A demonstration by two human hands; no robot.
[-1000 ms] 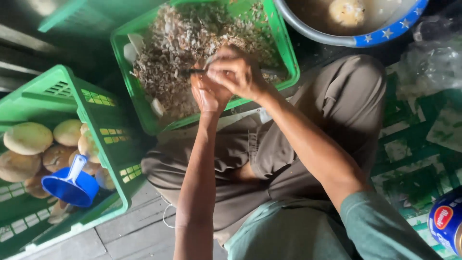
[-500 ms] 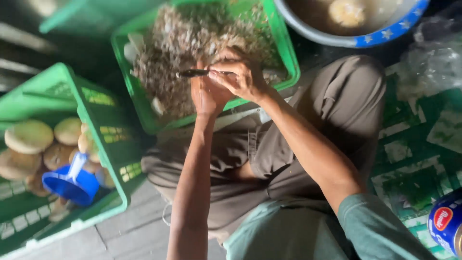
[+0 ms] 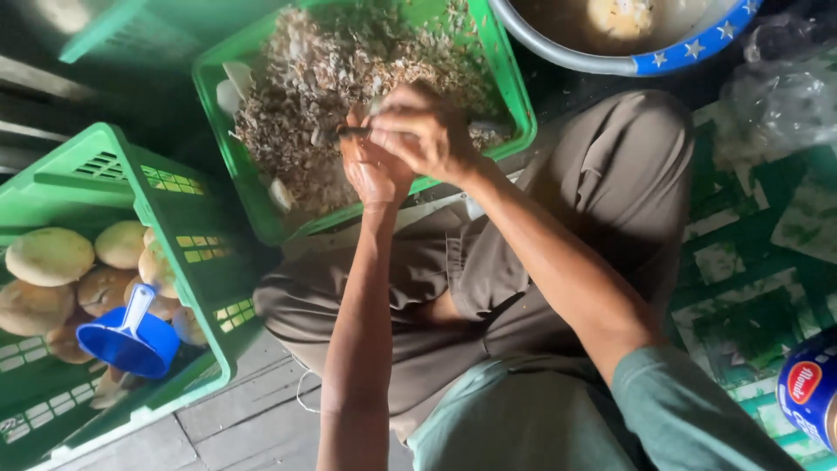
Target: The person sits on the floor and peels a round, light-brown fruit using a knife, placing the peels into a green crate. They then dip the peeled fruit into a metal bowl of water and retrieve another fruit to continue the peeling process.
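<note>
Both my hands meet over a green crate (image 3: 516, 103) heaped with brownish peelings (image 3: 331, 78). My right hand (image 3: 425, 131) is closed on a thin dark-handled tool (image 3: 353, 133) whose tip pokes out to the left. My left hand (image 3: 370, 173) sits just under it, palm up, with its fingers curled around something small that the hands hide. A few pale pieces (image 3: 281, 194) lie among the peelings.
A second green crate (image 3: 179, 222) at the left holds round tan tubers (image 3: 48, 255) and a blue scoop (image 3: 129, 340). A metal basin with a blue starred rim (image 3: 689, 54) stands at the top right, a blue can (image 3: 811, 394) at the bottom right. My brown-trousered lap (image 3: 540, 235) fills the middle.
The hands stay together over the crate. The tool's tip slid a little further out to the left half a second ago and has drawn back slightly now.
</note>
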